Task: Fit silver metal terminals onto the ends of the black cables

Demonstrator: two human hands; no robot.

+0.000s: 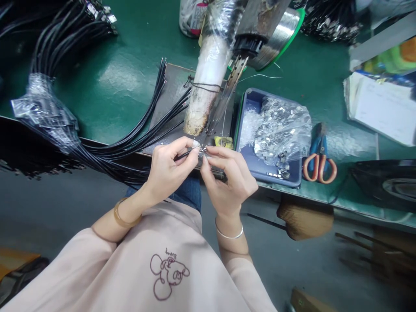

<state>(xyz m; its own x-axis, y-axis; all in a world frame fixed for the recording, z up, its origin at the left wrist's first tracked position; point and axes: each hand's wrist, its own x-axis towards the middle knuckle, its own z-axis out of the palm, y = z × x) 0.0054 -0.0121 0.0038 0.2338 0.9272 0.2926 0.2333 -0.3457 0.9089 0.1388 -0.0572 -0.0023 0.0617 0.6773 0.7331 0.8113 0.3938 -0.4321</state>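
My left hand (169, 167) pinches the end of a thin black cable (183, 154) at the front edge of the green bench (123, 78). My right hand (227, 175) meets it fingertip to fingertip and holds a small metal connector shell (203, 150) against the cable's tip. Both hands sit just below the tip of a soldering iron wrapped in plastic film (208, 86). A fan of black cables (143, 125) runs from the dark work plate (172, 93) off to the left.
A blue tray (251, 167) with a clear bag of metal shells (279, 130) lies right of my hands. Orange-handled scissors (320, 162) rest beyond it. A solder spool (279, 34) stands at the back. Bundled bagged cables (48, 117) lie at left. Papers (380, 104) are far right.
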